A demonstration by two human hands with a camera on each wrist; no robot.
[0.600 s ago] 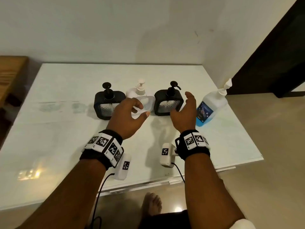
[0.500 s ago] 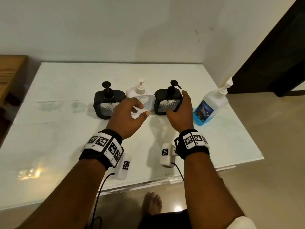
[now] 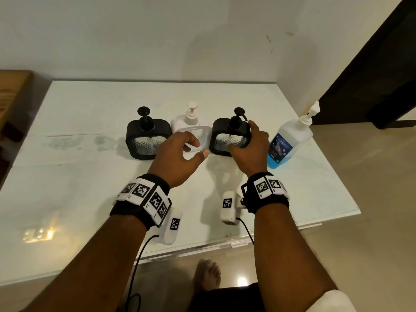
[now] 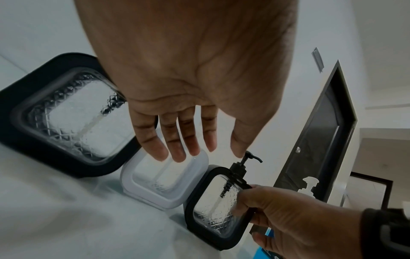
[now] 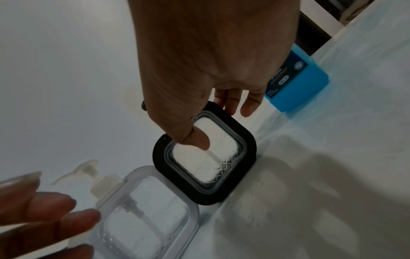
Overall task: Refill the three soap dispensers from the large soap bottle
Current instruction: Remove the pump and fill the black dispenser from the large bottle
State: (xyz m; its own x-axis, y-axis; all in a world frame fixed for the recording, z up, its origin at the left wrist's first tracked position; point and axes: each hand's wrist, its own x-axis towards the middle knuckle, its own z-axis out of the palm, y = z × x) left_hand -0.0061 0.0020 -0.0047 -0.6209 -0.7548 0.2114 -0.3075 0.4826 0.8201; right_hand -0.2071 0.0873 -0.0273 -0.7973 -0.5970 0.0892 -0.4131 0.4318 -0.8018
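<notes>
Right hand (image 3: 249,149) has its fingers (image 5: 235,103) wrapped around the right-side black square soap dispenser with textured clear window (image 3: 227,138), thumb on the window. Left hand (image 3: 177,158) hovers loose and open just in front of the white square dispenser (image 3: 200,129). The big clear bottle with blue soap (image 3: 290,143) stands on the white glossy worktop (image 3: 90,188), just right of the gripping fingers.

Your right hand (image 3: 249,149) grips a black-framed dispenser (image 3: 227,137) whose clear panel carries an embossed diamond lattice (the pump is black too). Just left of that hand, under your left hand (image 3: 177,158), the middle dispenser (image 3: 198,127) is white with a cream pump. Beyond your left hand's far side stands a second black dispenser (image 3: 147,137) with the same lattice. Right of your right hand, the large bottle (image 3: 290,143) is white above, blue below, with a dark blue label. The tabletop (image 3: 90,199) is pale, glossy white.
</notes>
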